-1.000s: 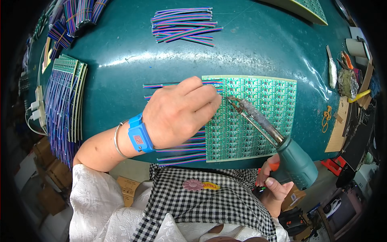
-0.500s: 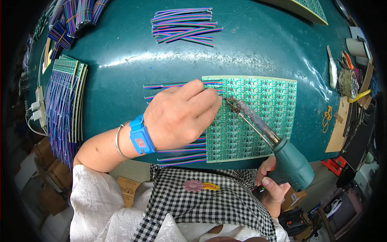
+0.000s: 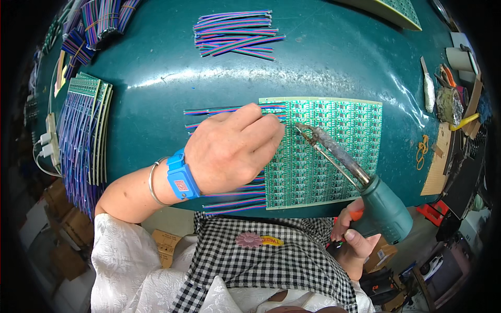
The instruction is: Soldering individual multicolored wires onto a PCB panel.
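The left hand [image 3: 229, 148] curls over the left edge of the circuit board [image 3: 329, 156], which lies flat on the table [image 3: 146, 120]; whether it pinches one of the multicoloured wires [image 3: 201, 111] there is hidden. The right hand [image 3: 356, 235] grips the soldering gun [image 3: 385, 209], its tip near the left hand. Below, at left, are cardboard boxes [image 3: 78, 223], their contents too dim to tell

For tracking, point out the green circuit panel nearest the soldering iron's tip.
The middle panel, beneath the soldering iron's tip; the left stack and upper-right panel lie farther off.
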### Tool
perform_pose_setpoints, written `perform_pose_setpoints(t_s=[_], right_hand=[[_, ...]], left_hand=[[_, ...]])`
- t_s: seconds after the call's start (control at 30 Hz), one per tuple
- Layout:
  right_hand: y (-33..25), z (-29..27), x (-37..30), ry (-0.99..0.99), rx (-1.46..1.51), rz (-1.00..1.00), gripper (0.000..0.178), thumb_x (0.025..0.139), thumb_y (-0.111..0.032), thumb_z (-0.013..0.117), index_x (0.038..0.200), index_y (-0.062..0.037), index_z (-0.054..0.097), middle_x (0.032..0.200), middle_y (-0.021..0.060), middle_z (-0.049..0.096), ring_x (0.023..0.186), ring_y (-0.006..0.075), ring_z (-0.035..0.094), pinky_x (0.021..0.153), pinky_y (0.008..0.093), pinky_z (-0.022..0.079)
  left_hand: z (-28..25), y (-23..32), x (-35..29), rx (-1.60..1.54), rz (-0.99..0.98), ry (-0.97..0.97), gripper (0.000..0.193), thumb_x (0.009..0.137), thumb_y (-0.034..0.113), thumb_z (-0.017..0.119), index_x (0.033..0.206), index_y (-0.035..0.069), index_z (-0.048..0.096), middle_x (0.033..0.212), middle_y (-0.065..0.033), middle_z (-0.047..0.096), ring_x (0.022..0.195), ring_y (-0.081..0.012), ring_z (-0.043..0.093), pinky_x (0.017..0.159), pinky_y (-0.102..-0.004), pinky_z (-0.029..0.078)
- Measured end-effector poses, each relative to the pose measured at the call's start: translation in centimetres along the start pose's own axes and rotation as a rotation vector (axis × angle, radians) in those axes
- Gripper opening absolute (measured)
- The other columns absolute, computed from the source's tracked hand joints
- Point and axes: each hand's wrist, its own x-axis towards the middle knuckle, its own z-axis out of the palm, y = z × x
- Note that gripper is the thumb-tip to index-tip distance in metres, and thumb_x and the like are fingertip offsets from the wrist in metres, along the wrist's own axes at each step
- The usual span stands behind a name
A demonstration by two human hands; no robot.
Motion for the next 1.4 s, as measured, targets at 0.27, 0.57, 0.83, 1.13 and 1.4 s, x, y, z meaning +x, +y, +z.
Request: perform_pose_setpoints(t_s=[0.27,0.57,0.83,1.13,1.4], right_hand=[[1.1,-0.8,-0.1,-0.035,-0.099,0.003,0.041,0.073,-0.014,0.078,0.099,0.0046,0.052,0.069,0.0094,0.053,0.052,0.0177,0.053,0.048,0.0287,0.047],[-1.0,0.7,-0.1,0.109,0.027,0.035,0.059,0.065,-0.017,0.077,0.115,0.0069,0.056,0.067,0.0076,0.052,0.052,0.0171,0.051,0.050,0.0300,0.046],[0.2,-3.1,1.3,-0.166,0.235,-0.180,0.064,0.077,-0.011,0.071,0.129,0.0091,0.040,0.072,0.0107,0.052,0.049,0.0173,0.050,0.041,0.0316,0.047],[-1.5,-6.2,3.1,-0.209,0.386,-0.499,0.059,0.088,-0.010,0.060,0.137,0.0076,0.033,0.073,0.0084,0.047,0.050,0.0147,0.049,0.040,0.0270,0.049],[-6.0,-11.2,4.6,-0.067,0.583,-0.790,0.055,0.092,-0.012,0.052,0.139,0.0076,0.033,0.079,0.0088,0.046,0.055,0.0140,0.047,0.042,0.0262,0.047]], left_hand=[[-0.1,0.1,0.0,-0.005,-0.003,-0.008,0.040,0.062,0.005,0.065,0.100,-0.007,0.067,0.091,-0.0111,0.060,0.072,-0.0213,0.058,0.053,-0.0301,0.050],[0.1,0.1,0.0,0.006,0.002,-0.004,0.040,0.062,0.006,0.065,0.100,-0.008,0.067,0.090,-0.0113,0.060,0.072,-0.0217,0.057,0.054,-0.0310,0.050],[-0.2,0.3,0.1,-0.006,-0.016,-0.013,0.040,0.063,0.006,0.065,0.101,-0.007,0.066,0.091,-0.0114,0.059,0.073,-0.0223,0.057,0.055,-0.0313,0.050],[-0.8,0.6,0.1,0.081,-0.068,0.007,0.036,0.064,0.007,0.067,0.099,0.000,0.069,0.092,-0.0081,0.061,0.077,-0.0221,0.059,0.059,-0.0332,0.049],[-2.8,2.3,2.2,0.038,-0.163,-0.034,0.028,0.067,-0.002,0.073,0.093,0.004,0.068,0.092,-0.0066,0.064,0.083,-0.0264,0.059,0.071,-0.0382,0.044]])
